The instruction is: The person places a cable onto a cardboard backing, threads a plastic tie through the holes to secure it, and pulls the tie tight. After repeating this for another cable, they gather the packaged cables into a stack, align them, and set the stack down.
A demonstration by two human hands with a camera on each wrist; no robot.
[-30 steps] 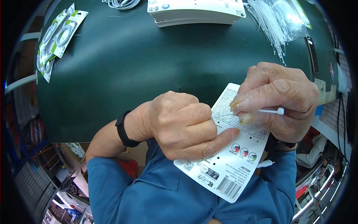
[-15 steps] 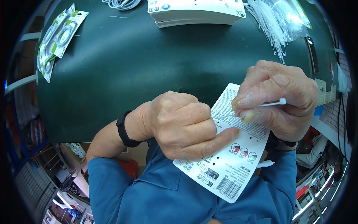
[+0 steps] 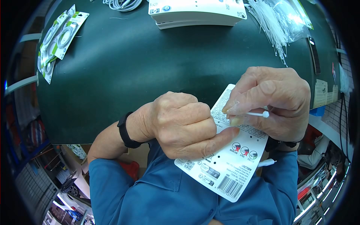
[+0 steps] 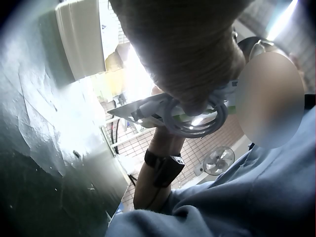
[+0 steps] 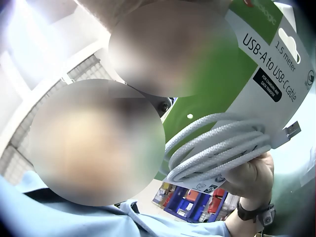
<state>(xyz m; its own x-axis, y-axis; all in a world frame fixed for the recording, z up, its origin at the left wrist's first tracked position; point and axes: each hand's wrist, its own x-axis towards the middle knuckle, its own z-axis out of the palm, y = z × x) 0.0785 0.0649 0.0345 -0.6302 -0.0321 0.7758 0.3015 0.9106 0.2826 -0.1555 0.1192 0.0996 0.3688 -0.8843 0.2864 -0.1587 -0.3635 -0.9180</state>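
Observation:
My left hand (image 3: 187, 125) grips a white printed packaging card (image 3: 228, 170), its back side facing up, with the index finger lying along it. On the card's underside, the right wrist view shows a coiled white braided USB cable (image 5: 217, 148) against the green and white front; the left-hand fingers wrap around the coil's lower edge there. Between thumb and fingertips, my right hand (image 3: 275, 103) pinches a thin white cable tie (image 3: 257, 113) over the card. The tie's small square head sticks out to the right. A white plug (image 3: 266, 162) pokes out past the card's right edge.
A stack of white cards (image 3: 197, 18) stands at the back of the green table (image 3: 131, 63). Loose cable ties (image 3: 268, 28) and a plastic bag (image 3: 292, 22) lie at back right. Packaged cables (image 3: 62, 37) lie at far left, a grey cable coil (image 3: 123, 4) behind.
My right hand has shifted left and slightly down, toward the left hand, with the cable tie's head moving along. The left hand and card have barely moved.

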